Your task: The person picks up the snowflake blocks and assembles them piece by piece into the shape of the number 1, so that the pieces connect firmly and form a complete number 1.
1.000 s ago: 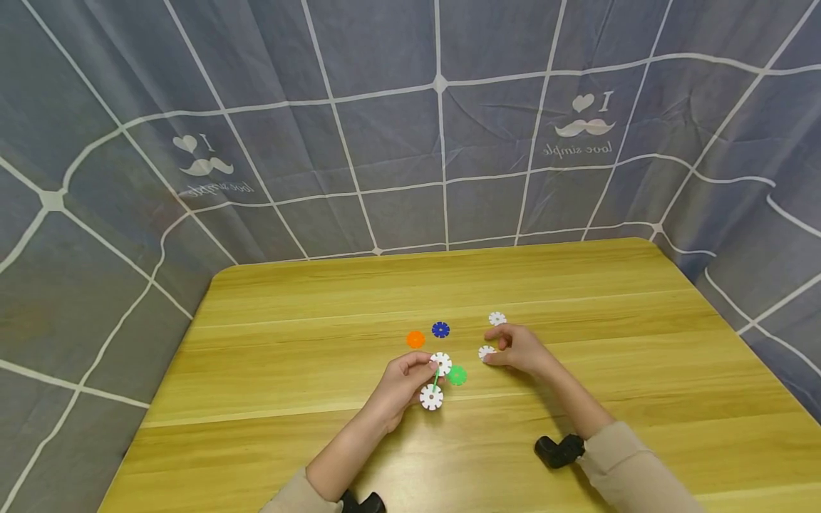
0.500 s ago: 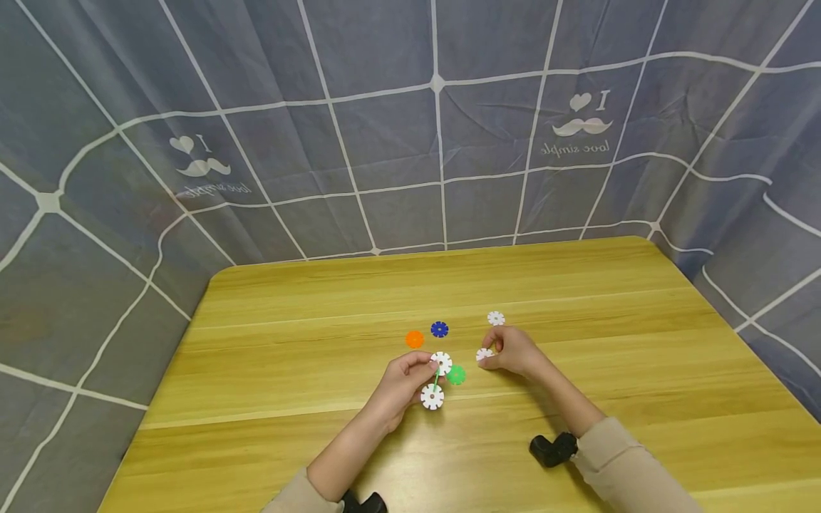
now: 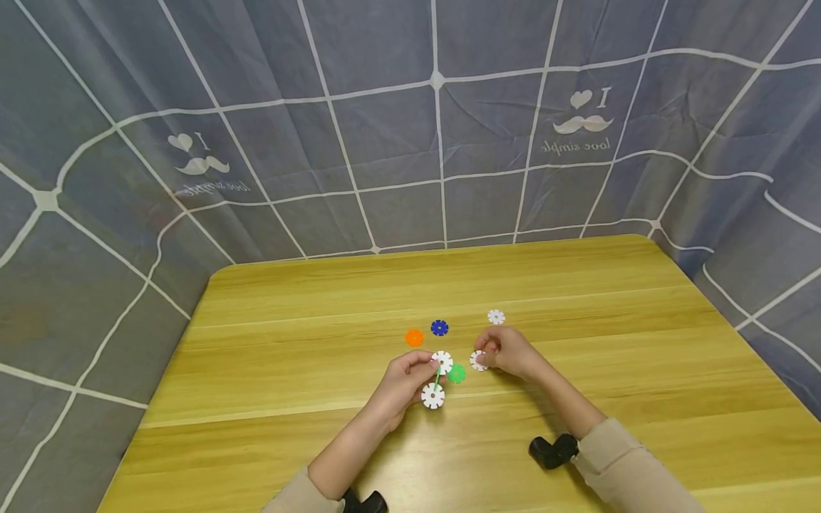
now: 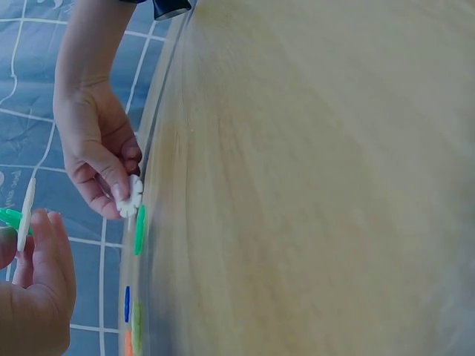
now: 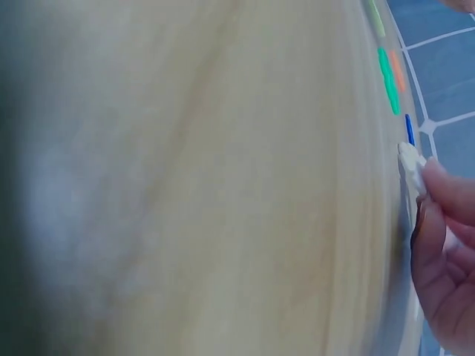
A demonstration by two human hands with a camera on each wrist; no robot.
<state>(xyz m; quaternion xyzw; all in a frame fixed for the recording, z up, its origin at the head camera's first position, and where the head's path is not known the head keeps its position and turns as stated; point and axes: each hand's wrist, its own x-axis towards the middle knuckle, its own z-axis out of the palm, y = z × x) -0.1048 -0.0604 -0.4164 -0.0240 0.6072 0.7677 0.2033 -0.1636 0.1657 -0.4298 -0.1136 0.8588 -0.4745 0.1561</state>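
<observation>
My left hand (image 3: 399, 388) grips a small assembly of notched plastic discs. It shows an upper white disc (image 3: 442, 361) and a lower white disc (image 3: 432, 396), with a green disc (image 3: 437, 380) seen edge-on between them. To the right, my right hand (image 3: 513, 353) pinches a single white notched disc (image 3: 477, 360) between thumb and fingers. In the left wrist view that white disc (image 4: 130, 197) is tilted, its lower edge overlapping a green disc (image 4: 140, 231). Part of the assembly is hidden behind my left fingers.
On the wooden table (image 3: 308, 342) lie an orange disc (image 3: 414, 338), a blue disc (image 3: 439, 328), a green disc (image 3: 457, 373) and a white disc (image 3: 496, 317). The left wrist view adds a yellow-green disc (image 4: 136, 326). A grey checked curtain (image 3: 385, 164) surrounds the table.
My right hand has closed its pinch on the white disc and brought it slightly left and nearer, its face turning more toward the head camera. My left hand and the assembly stay nearly still.
</observation>
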